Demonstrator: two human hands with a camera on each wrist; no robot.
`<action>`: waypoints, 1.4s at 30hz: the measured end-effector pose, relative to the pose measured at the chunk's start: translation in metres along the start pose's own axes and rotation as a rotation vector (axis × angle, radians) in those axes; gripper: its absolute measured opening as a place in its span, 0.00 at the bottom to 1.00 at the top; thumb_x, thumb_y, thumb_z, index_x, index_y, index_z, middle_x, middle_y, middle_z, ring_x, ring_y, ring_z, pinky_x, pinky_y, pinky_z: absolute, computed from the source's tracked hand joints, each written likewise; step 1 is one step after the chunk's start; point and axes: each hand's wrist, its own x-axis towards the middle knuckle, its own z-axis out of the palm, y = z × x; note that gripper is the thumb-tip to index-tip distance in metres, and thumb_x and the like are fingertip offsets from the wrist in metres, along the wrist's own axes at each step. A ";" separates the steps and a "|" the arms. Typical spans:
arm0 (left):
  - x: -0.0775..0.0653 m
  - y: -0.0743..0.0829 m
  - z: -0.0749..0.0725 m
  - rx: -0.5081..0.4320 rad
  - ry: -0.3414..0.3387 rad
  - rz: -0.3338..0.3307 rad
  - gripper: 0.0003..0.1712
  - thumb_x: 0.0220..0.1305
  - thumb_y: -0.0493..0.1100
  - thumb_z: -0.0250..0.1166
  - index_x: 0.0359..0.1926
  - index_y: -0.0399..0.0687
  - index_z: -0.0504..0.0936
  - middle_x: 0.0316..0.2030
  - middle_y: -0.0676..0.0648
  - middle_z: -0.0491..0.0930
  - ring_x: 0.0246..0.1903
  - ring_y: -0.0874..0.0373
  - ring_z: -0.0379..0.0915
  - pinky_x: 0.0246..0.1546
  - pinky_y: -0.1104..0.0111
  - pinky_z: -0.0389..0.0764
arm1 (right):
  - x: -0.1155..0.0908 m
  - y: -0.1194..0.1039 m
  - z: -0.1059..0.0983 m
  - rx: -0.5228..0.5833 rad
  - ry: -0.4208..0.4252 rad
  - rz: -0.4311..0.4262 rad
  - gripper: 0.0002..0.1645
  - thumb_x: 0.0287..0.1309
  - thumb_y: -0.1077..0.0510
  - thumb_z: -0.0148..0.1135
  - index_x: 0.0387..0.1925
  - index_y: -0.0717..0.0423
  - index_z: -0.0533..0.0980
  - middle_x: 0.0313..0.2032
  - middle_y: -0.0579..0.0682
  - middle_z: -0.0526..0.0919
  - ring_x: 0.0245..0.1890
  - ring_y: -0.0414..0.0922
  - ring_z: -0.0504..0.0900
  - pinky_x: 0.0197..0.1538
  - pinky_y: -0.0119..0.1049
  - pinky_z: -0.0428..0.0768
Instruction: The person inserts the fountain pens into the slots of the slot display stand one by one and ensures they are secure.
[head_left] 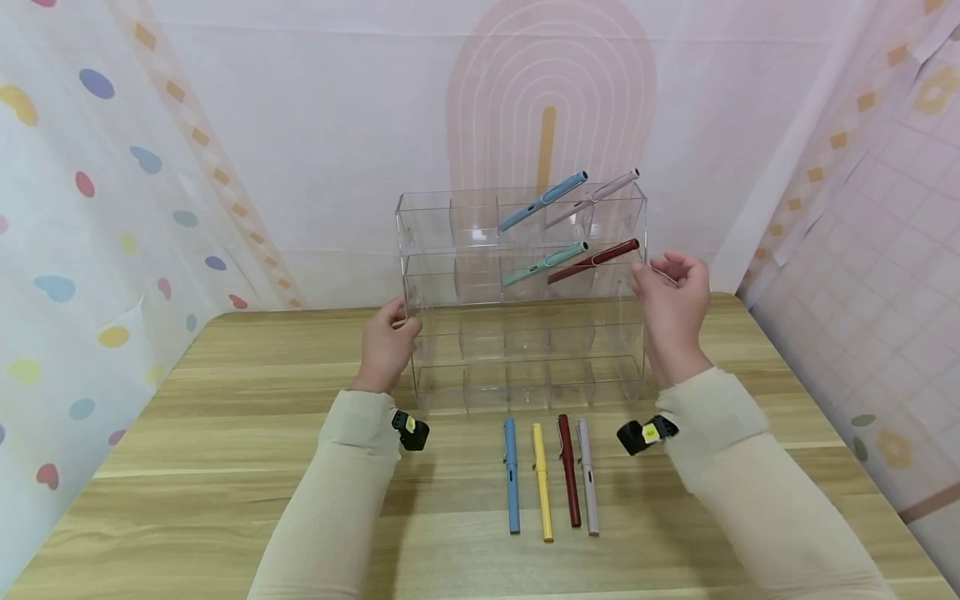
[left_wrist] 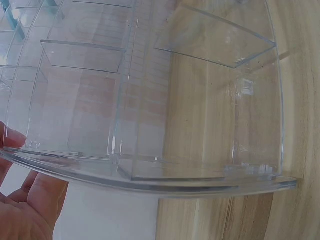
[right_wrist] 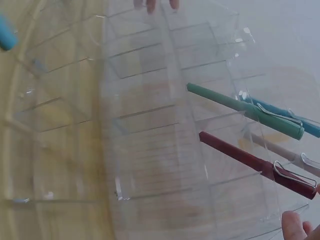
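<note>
A clear plastic tiered display rack [head_left: 529, 371] stands on the table between the hands. My left hand [head_left: 386, 346] grips its left side panel, the thumb on one face and fingers round the other, as the left wrist view shows. At the right side panel, my right hand [head_left: 675, 312] holds the edge between thumb and bent fingers, close to a dark red pen [right_wrist: 257, 165]. That pen and a green pen [head_left: 546, 264] lean in one tier. A blue pen [head_left: 543, 201] and a pale lilac pen [head_left: 592, 197] lean in the top tier.
In front of the rack lie a blue pen [head_left: 512, 475], a yellow pen [head_left: 542, 483], a dark red pen [head_left: 569, 471] and a lilac pen [head_left: 588, 477], side by side on the wooden table [head_left: 225, 467]. A patterned cloth [head_left: 337, 150] hangs behind.
</note>
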 end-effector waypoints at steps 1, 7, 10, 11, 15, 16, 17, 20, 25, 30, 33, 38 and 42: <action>0.000 0.000 0.000 -0.002 0.002 0.001 0.32 0.65 0.33 0.50 0.70 0.50 0.65 0.50 0.39 0.70 0.41 0.57 0.68 0.28 0.76 0.69 | -0.003 0.001 -0.004 -0.025 -0.009 0.003 0.19 0.57 0.67 0.62 0.45 0.52 0.66 0.42 0.46 0.70 0.41 0.39 0.75 0.45 0.29 0.77; 0.001 -0.001 0.002 -0.009 0.006 -0.007 0.32 0.65 0.33 0.50 0.70 0.50 0.66 0.49 0.41 0.71 0.41 0.56 0.68 0.28 0.77 0.70 | -0.022 0.013 -0.024 -0.116 -0.074 0.029 0.18 0.58 0.68 0.61 0.45 0.53 0.65 0.41 0.46 0.70 0.40 0.37 0.75 0.40 0.24 0.76; 0.001 -0.001 0.001 -0.009 0.005 -0.008 0.32 0.65 0.33 0.50 0.70 0.50 0.66 0.50 0.41 0.71 0.41 0.57 0.68 0.27 0.77 0.69 | -0.031 0.021 -0.033 -0.159 -0.131 0.053 0.16 0.59 0.69 0.60 0.45 0.54 0.66 0.41 0.48 0.71 0.39 0.36 0.75 0.39 0.23 0.77; 0.001 -0.001 0.001 -0.011 0.007 -0.009 0.32 0.65 0.33 0.50 0.70 0.50 0.66 0.50 0.41 0.71 0.41 0.57 0.68 0.27 0.77 0.69 | -0.034 0.024 -0.035 -0.180 -0.150 0.060 0.16 0.59 0.69 0.60 0.45 0.55 0.66 0.41 0.48 0.71 0.40 0.36 0.75 0.39 0.23 0.77; 0.001 -0.001 0.001 -0.015 0.012 -0.012 0.32 0.64 0.33 0.50 0.70 0.50 0.66 0.50 0.41 0.71 0.40 0.57 0.69 0.27 0.77 0.69 | -0.045 0.036 -0.044 -0.296 -0.228 0.088 0.16 0.60 0.68 0.60 0.48 0.62 0.66 0.42 0.49 0.72 0.40 0.34 0.75 0.41 0.22 0.77; 0.002 -0.001 0.001 -0.015 0.011 -0.013 0.32 0.64 0.33 0.50 0.70 0.49 0.66 0.50 0.40 0.71 0.40 0.57 0.69 0.28 0.77 0.69 | -0.047 0.039 -0.046 -0.329 -0.241 0.092 0.17 0.59 0.68 0.60 0.48 0.64 0.66 0.42 0.50 0.73 0.39 0.33 0.75 0.40 0.22 0.77; 0.002 -0.001 0.001 -0.020 0.011 -0.015 0.31 0.64 0.33 0.50 0.70 0.49 0.67 0.51 0.39 0.71 0.40 0.57 0.68 0.28 0.77 0.69 | -0.049 0.042 -0.048 -0.357 -0.256 0.100 0.18 0.60 0.68 0.59 0.50 0.66 0.66 0.43 0.51 0.73 0.38 0.32 0.75 0.40 0.22 0.77; 0.002 -0.001 0.002 -0.024 0.009 -0.019 0.31 0.65 0.33 0.50 0.70 0.48 0.66 0.53 0.37 0.71 0.41 0.58 0.68 0.28 0.77 0.69 | -0.053 0.050 -0.052 -0.428 -0.302 0.119 0.18 0.60 0.68 0.58 0.51 0.69 0.66 0.45 0.55 0.74 0.38 0.29 0.75 0.39 0.22 0.77; 0.001 0.000 0.001 -0.024 0.003 -0.017 0.31 0.65 0.33 0.50 0.70 0.48 0.66 0.53 0.36 0.71 0.40 0.57 0.67 0.27 0.77 0.68 | -0.060 0.058 -0.059 -0.517 -0.395 0.144 0.19 0.61 0.66 0.58 0.52 0.70 0.67 0.48 0.60 0.75 0.39 0.33 0.75 0.40 0.23 0.77; 0.000 0.000 0.001 -0.020 0.008 -0.008 0.31 0.64 0.33 0.50 0.70 0.48 0.67 0.51 0.39 0.72 0.39 0.57 0.67 0.27 0.77 0.68 | -0.066 0.067 -0.064 -0.623 -0.482 0.164 0.20 0.61 0.63 0.59 0.52 0.69 0.69 0.49 0.61 0.76 0.41 0.40 0.77 0.40 0.26 0.77; 0.001 0.000 0.000 -0.013 0.011 -0.009 0.31 0.65 0.33 0.50 0.70 0.48 0.66 0.51 0.39 0.72 0.40 0.57 0.67 0.27 0.77 0.68 | -0.070 0.072 -0.065 -0.654 -0.526 0.182 0.21 0.61 0.63 0.60 0.52 0.71 0.69 0.47 0.62 0.76 0.40 0.43 0.78 0.39 0.30 0.79; 0.001 0.000 0.000 -0.019 0.003 -0.016 0.31 0.65 0.33 0.50 0.70 0.48 0.66 0.53 0.39 0.72 0.43 0.56 0.68 0.28 0.77 0.69 | -0.074 0.078 -0.066 -0.734 -0.592 0.192 0.22 0.58 0.63 0.61 0.52 0.72 0.71 0.44 0.62 0.76 0.40 0.49 0.78 0.39 0.36 0.80; 0.001 0.001 0.001 -0.025 0.004 -0.018 0.31 0.65 0.33 0.50 0.69 0.49 0.67 0.52 0.39 0.72 0.44 0.55 0.68 0.28 0.77 0.70 | -0.076 0.081 -0.066 -0.800 -0.650 0.206 0.25 0.57 0.62 0.62 0.54 0.72 0.70 0.45 0.63 0.76 0.41 0.51 0.78 0.38 0.37 0.80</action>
